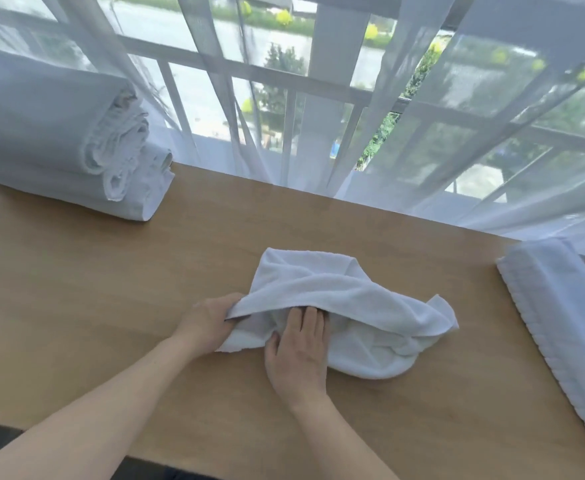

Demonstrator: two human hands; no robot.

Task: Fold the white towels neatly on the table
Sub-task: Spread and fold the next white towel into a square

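A small white towel (346,292) lies crumpled in the middle of the wooden table (111,289). My left hand (208,318) grips the towel's left edge and lifts a flap of it. Beneath that lifted flap my right hand (298,351) lies flat on the lower layer, fingers together, their tips hidden by the cloth. The towel's right end is bunched and wrinkled.
A stack of folded white towels (59,143) sits at the table's back left corner. Another folded white towel (561,313) lies along the right edge. Sheer white curtains (422,133) hang behind the far edge, in front of a window with railings.
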